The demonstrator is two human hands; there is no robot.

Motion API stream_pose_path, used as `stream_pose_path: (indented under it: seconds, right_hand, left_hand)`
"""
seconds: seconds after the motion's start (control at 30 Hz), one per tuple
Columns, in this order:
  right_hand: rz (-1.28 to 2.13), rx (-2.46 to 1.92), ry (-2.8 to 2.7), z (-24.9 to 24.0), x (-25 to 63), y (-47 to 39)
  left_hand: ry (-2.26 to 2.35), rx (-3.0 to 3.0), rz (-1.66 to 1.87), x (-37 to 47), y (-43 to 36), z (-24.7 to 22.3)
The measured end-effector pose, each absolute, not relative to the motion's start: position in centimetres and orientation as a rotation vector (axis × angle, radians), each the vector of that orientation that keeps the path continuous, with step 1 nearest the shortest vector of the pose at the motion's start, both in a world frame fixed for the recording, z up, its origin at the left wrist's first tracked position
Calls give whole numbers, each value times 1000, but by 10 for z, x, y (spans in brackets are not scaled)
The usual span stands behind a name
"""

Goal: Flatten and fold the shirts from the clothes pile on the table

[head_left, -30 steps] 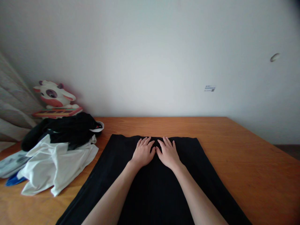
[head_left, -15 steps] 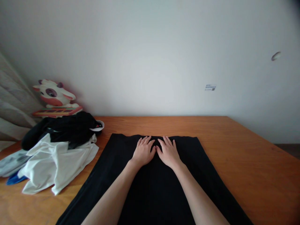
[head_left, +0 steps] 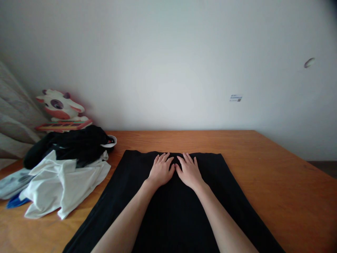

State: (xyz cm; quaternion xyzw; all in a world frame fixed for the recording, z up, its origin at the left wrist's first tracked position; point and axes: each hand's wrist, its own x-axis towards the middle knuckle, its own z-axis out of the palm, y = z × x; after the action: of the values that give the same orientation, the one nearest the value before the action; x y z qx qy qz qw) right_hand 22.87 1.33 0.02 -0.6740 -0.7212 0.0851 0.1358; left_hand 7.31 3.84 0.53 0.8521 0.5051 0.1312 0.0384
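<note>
Left hand (head_left: 161, 172) and right hand (head_left: 188, 172) rest open on the black garment (head_left: 179, 218), near its far edge. Lifting it would call for pinching.

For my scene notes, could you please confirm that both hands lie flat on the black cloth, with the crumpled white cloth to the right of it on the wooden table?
Not quite: the head view shows the crumpled white cloth to the left of the black cloth. Both hands, left and right, do lie on the black cloth, on the wooden table.
</note>
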Motion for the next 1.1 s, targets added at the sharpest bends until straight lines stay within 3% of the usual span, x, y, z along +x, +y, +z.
stream_pose_path:
  seconds: [1.1]
  right_hand:
    - [232,-1930,-2092,-3,230,13]
  left_hand:
    - [1553,2613,388,73,38,5]
